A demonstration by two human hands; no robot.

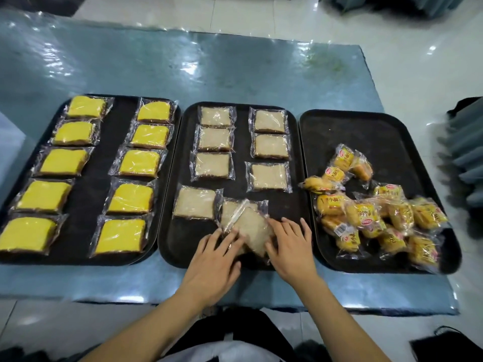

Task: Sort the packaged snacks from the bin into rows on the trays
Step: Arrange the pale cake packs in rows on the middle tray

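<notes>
Packaged snacks sit across three black trays, and your hands are down at the lower centre of the frame, on the middle tray [167,231]. Your left hand [211,259] lies palm down, fingers straight and spread, pressing on the near edge of a pale cake packet [252,231] that sits tilted over another one. Your right hand [290,246] comes in from the right, fingers splayed wide and laid flat against the same packet's right side. Both forearms reach up from the bottom edge. Behind your hands, pale packets stand in two columns, with one more at the tray's lower left. Yellow cake packets [130,198] fill the left tray [122,105] in two neat columns. Wrapped orange buns [366,212] lie in a loose heap on the right tray [379,131]. The lower packet under your fingers is mostly hidden, and the bun wrappers' print is too blurred to read.
</notes>
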